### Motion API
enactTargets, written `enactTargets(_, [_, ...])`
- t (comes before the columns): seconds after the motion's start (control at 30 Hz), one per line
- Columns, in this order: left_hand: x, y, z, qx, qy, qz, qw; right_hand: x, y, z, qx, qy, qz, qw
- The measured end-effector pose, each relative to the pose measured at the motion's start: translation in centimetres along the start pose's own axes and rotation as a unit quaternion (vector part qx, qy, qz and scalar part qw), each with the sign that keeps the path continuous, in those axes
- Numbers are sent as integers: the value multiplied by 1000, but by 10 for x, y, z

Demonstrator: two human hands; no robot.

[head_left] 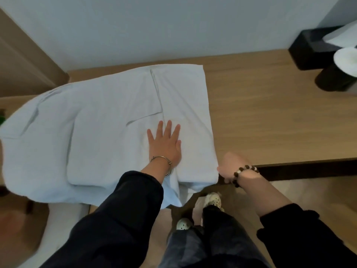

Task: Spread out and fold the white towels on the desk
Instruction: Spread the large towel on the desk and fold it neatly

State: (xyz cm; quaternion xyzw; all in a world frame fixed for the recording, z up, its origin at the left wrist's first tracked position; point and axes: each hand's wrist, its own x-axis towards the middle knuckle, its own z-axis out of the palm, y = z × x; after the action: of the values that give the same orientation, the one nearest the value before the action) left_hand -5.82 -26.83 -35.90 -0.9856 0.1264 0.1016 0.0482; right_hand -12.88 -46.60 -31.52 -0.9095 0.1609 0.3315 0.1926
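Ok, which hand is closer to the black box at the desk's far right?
Right. The right hand is at the front edge of the desk by a corner of the towel, nearer the black box. The left hand lies flat on the towel, farther left.

The left grip [164,144] is lying flat, palm down, with its fingers straight, spread and pointing toward 12 o'clock. Its forearm is reaching in from 7 o'clock. The right grip [232,167] is sitting at 4 o'clock from the left, blurred, with its forearm coming in from 5 o'clock. Whether its fingers are curling cannot be told.
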Motion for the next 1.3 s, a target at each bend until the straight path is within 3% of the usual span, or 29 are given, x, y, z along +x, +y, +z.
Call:
enactTargets(0.1, [1,1,-4,-8,-11,7,1000,3,-15,-8,-73,203,-19,976])
enactTargets(0.17, [4,-5,-11,-71,-7,24,997,11,-28,-9,-34,261,-117,957])
enactTargets(0.27, [-1,-21,-24,-272,92,-9,958,30,-33,0,-160,114,-229,953])
enactTargets(0.37, [-16,-40,-30,-322,212,-179,905,41,-29,7,-208,90,-216,950])
enactTargets(0.47, [-24,-54,-34,-397,135,-363,832,43,-40,2,-254,141,-220,931])
enactTargets(0.57, [-18,-60,-38,-474,74,-396,783,45,-49,-7,-277,189,-252,908])
enactTargets(0.63, [-10,-63,-44,-530,61,-413,738,48,-47,-14,-262,166,-280,909])
enactTargets(0.7, [-1,-67,-53,-530,51,-428,730,54,-44,-22,-202,116,-302,925])
enactTargets(0.77, [6,-65,-64,-536,66,-414,732,62,-44,-36,-77,47,-282,955])
enactTargets(0.83, [9,-52,-79,-626,61,-309,714,73,-48,-56,70,-8,-227,971])
enactTargets(0.93, [9,-24,-96,-725,-81,-95,677,88,-52,-89,291,-48,-118,948])
enactTargets(0.97, [11,-20,-94,-713,-91,-78,690,92,-53,-99,342,-53,-89,934])
enactTargets(1.03, [17,-20,-84,-654,14,-160,740,102,-55,-112,394,-54,-58,916])
enactTargets(1.1, [24,-27,-67,-494,128,-273,816,112,-63,-120,430,-56,-52,900])
enactTargets(1.13, [26,-30,-59,-397,134,-276,865,116,-68,-122,449,-62,-50,890])
enactTargets(1.2, [32,-31,-40,-237,65,-222,944,126,-78,-124,481,-87,-29,872])
enactTargets(1.3, [37,-27,-16,-121,-28,-191,974,139,-91,-121,447,-115,43,886])
